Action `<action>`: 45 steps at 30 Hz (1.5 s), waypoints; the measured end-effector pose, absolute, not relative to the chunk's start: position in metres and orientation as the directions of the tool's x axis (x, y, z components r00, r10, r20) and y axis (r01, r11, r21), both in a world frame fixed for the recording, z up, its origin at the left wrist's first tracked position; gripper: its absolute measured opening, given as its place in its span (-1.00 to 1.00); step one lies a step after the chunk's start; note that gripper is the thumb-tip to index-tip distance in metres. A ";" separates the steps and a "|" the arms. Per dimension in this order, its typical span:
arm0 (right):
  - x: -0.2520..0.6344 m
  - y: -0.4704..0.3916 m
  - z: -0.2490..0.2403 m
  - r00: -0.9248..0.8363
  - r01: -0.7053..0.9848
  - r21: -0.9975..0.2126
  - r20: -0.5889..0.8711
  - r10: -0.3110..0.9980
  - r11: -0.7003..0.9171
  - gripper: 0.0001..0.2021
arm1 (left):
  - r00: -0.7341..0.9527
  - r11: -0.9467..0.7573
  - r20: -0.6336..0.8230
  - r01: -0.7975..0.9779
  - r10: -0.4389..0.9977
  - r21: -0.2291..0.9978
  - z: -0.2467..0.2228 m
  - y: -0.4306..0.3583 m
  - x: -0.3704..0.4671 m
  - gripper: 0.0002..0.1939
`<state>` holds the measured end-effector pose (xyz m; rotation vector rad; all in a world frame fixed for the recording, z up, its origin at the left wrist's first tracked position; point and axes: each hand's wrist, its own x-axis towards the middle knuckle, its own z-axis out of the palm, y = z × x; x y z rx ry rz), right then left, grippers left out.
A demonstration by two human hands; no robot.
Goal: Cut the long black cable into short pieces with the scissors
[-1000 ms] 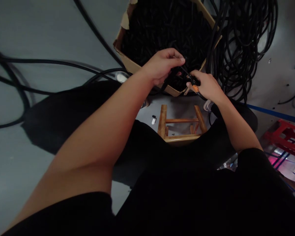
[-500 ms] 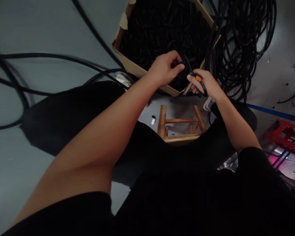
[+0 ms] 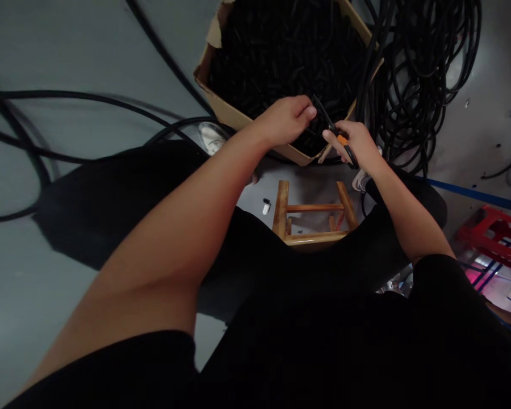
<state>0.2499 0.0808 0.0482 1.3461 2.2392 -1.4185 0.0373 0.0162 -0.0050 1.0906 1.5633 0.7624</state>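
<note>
Closest, on the wearer's side of an open brown cardboard box (image 3: 225,109), stood a varnished brown wooden stool (image 3: 315,239), showing between the knees. At the box's near corner, the right hand (image 3: 357,145) had its fingers wrapped around dark-bladed scissors with orange-and-black handles (image 3: 333,127), the tips pointing across the box. Beside those tips, at the box's near edge, the left hand (image 3: 284,120) had its fingers bunched narrowly; whether they pinched anything could not be told. Inside the box lay a broad heap of short black pieces (image 3: 289,51), too dark to sort finished from unfinished. The work therefore looked under way, with the scissors out but no cut visible, and how much was left stayed unclear. Right of the box, a large tangle of looped black cable (image 3: 430,85) lay in a heap.
</note>
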 end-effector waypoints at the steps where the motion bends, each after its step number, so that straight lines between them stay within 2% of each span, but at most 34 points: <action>1: 0.251 0.081 0.048 -0.580 0.756 -0.640 -0.557 0.594 0.137 -0.30 | -0.033 0.403 -0.408 0.252 0.912 0.880 -0.005 0.016 0.035 -0.67; 6: 0.258 0.085 0.053 -0.601 0.747 -0.649 -0.564 0.566 0.147 -0.36 | 0.003 0.546 -0.546 -0.006 0.838 0.838 -0.004 0.014 0.022 -0.55; 11: 0.262 0.090 0.054 -0.658 0.734 -0.597 -0.507 0.557 0.324 -0.57 | -0.138 0.497 -0.536 -0.239 0.833 0.834 -0.001 0.017 0.016 -0.74; 14: 0.259 0.089 0.056 -0.666 0.743 -0.513 -0.496 0.557 0.431 -0.65 | -0.171 0.505 -0.552 -0.254 0.816 0.825 0.000 0.019 0.020 -0.79; 18: 0.252 0.083 0.065 -0.658 0.753 -0.415 -0.506 0.558 0.511 -0.64 | -0.163 0.530 -0.565 -0.213 0.809 0.821 0.002 0.020 0.032 -0.76; 24: 0.244 0.076 0.076 -0.616 0.785 -0.361 -0.539 0.575 0.503 -0.64 | -0.124 0.513 -0.557 -0.268 0.821 0.815 0.000 0.022 0.044 -0.81; 27: 0.245 0.078 0.074 -0.582 0.813 -0.388 -0.558 0.592 0.435 -0.67 | -0.135 0.515 -0.552 -0.234 0.823 0.825 -0.002 0.023 0.043 -0.80; 30: 0.249 0.082 0.066 -0.578 0.806 -0.491 -0.537 0.614 0.329 -0.69 | -0.135 0.521 -0.540 -0.152 0.831 0.840 -0.006 0.021 0.040 -0.80; 34: 0.250 0.082 0.049 -0.588 0.732 -0.680 -0.600 0.543 0.040 -0.56 | -0.158 0.486 -0.477 0.017 0.864 0.874 -0.010 0.017 0.040 -0.77; 37: 0.247 0.078 0.039 -0.586 0.669 -0.732 -0.623 0.517 -0.124 -0.45 | -0.147 0.449 -0.434 0.086 0.889 0.889 -0.009 0.013 0.044 -0.79; 41: 0.240 0.074 0.035 -0.598 0.658 -0.749 -0.586 0.547 -0.084 -0.39 | -0.119 0.435 -0.421 0.145 0.899 0.889 -0.009 0.008 0.048 -0.80; 45: 0.236 0.070 0.033 -0.608 0.669 -0.743 -0.542 0.580 0.007 -0.42 | -0.114 0.429 -0.414 0.246 0.903 0.869 -0.011 0.005 0.043 -0.77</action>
